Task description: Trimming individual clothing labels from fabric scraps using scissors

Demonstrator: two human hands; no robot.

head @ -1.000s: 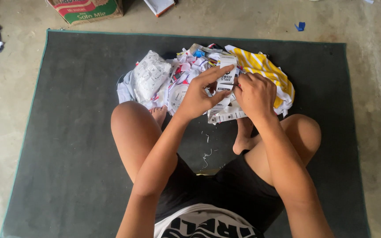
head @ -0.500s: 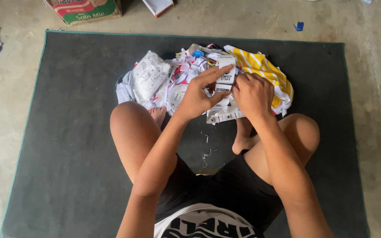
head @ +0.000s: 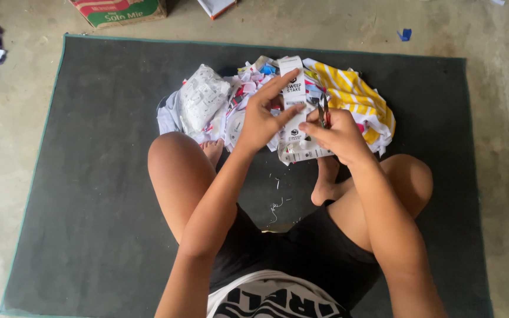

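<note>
A: What is held by the left hand [head: 261,121]?
B: A white printed wrapper strip [head: 295,100] is pinched by its fingers, above the wrapper pile [head: 225,103] at the far mat [head: 89,176].
A: And the right hand [head: 340,135]?
B: Small scissors [head: 323,113] are gripped beside the strip.

Glossy white printed paper strip [head: 295,103] in my left hand [head: 260,121], thin metal scissors [head: 323,113] in my right hand [head: 340,135], matt dark grey felt-like mat [head: 95,176], rough concrete floor [head: 502,88]
</note>
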